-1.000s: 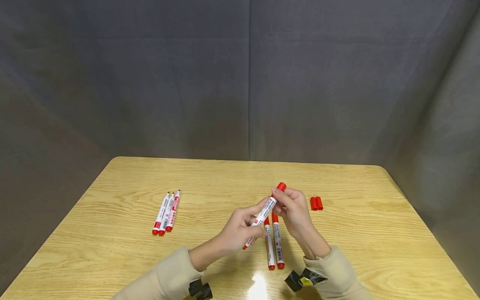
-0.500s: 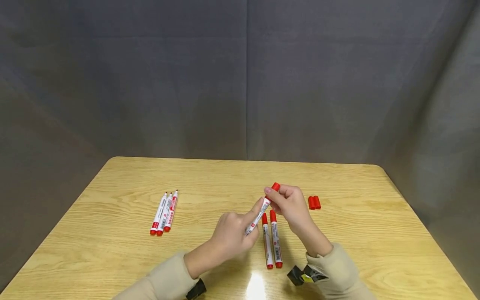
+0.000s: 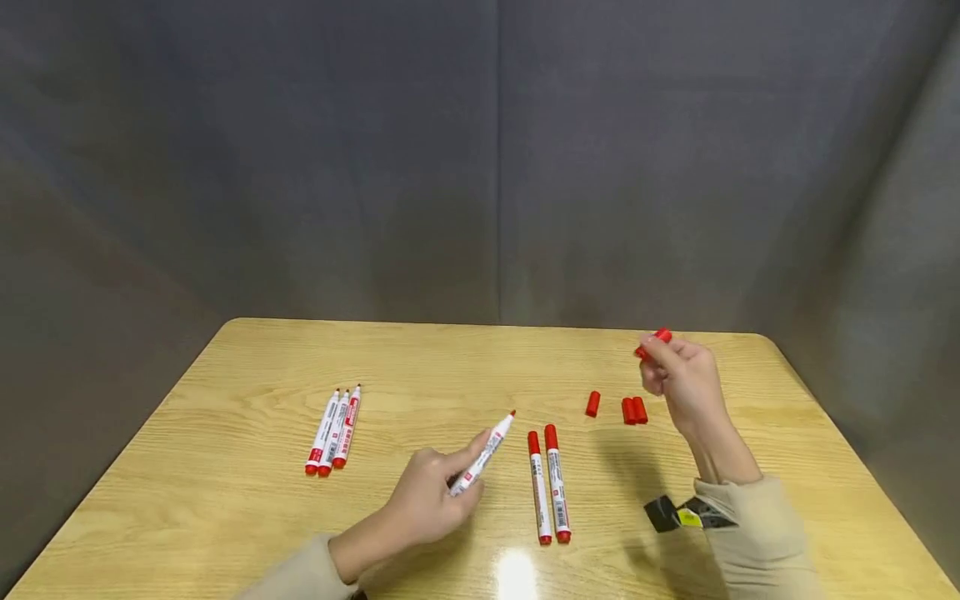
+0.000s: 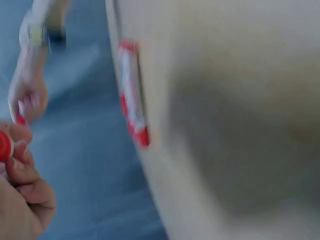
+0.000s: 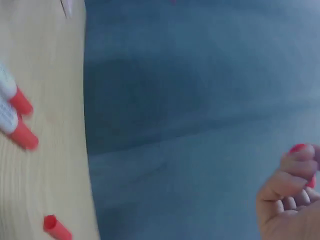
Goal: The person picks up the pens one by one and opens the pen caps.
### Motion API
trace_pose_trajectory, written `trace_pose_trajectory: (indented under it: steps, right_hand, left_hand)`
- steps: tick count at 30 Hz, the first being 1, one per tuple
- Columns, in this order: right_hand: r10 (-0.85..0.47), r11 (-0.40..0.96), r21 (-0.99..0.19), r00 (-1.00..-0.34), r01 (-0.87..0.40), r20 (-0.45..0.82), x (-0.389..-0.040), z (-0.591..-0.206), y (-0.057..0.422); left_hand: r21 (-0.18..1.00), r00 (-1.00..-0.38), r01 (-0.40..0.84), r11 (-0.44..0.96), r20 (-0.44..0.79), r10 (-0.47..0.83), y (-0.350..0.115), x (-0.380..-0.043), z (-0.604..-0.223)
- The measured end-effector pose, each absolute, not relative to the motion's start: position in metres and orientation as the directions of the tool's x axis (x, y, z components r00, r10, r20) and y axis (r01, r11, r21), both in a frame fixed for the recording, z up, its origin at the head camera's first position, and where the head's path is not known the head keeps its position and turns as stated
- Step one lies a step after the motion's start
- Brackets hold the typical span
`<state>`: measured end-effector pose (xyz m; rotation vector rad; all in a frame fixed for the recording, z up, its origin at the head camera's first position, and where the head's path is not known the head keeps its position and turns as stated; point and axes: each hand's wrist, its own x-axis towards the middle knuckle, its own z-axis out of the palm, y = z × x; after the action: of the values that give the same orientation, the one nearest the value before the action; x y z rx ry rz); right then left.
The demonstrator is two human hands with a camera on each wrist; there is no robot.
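In the head view my left hand (image 3: 431, 498) grips an uncapped whiteboard marker (image 3: 486, 457), its red tip pointing up and away. Only the red end of that marker shows in the left wrist view, between curled fingers (image 4: 30, 190). My right hand (image 3: 686, 383) is raised at the right and pinches a red marker cap (image 3: 662, 335), mostly hidden by the fingers in the right wrist view. One loose red cap (image 3: 592, 404) lies below and left of the right hand. Two more red caps (image 3: 634, 410) lie side by side just under it.
Two capped red markers (image 3: 548, 485) lie nearly parallel between the hands. At the left, three uncapped markers (image 3: 332, 432) lie together, tips pointing away. The wooden table (image 3: 225, 517) ends at a grey curtain (image 3: 375, 208) at the back.
The cap came off the marker. My right hand carried it right and up; my left hand drew the marker left and towards me. A loose cap formerly out of sight now shows.
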<state>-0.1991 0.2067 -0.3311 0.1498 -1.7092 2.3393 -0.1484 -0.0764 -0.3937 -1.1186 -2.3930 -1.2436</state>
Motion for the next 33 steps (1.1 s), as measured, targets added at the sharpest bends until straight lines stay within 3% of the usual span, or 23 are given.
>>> trace_pose_trajectory:
  steps: [4,8,17,25,33]
  right_hand:
    - [-0.068,0.056,-0.969,-0.97,-0.239,0.235,-0.191,-0.336,0.213]
    - [-0.161,0.154,-0.963,-0.967,-0.221,0.197,-0.191,-0.345,0.211]
    - [-0.231,-0.033,-0.995,-0.968,-0.098,0.103,-0.189,-0.357,0.221]
    - [-0.286,-0.041,-0.994,-0.952,-0.105,0.112,-0.182,-0.359,0.232]
    - [-0.24,-0.025,-0.993,-0.964,-0.114,0.116,-0.179,-0.358,0.234]
  left_hand:
    - [0.649,-0.742,0.657,0.384,0.466,0.482,-0.08,-0.159,-0.397]
    - [0.66,-0.787,0.609,0.44,0.429,0.444,-0.091,-0.165,-0.403]
    - [0.676,-0.837,0.547,0.493,0.43,0.339,-0.114,-0.166,-0.412]
    - [0.657,-0.839,0.54,0.526,0.473,0.269,-0.14,-0.171,-0.41]
    - [0.653,-0.888,0.449,0.61,0.404,0.221,-0.179,-0.182,-0.404]
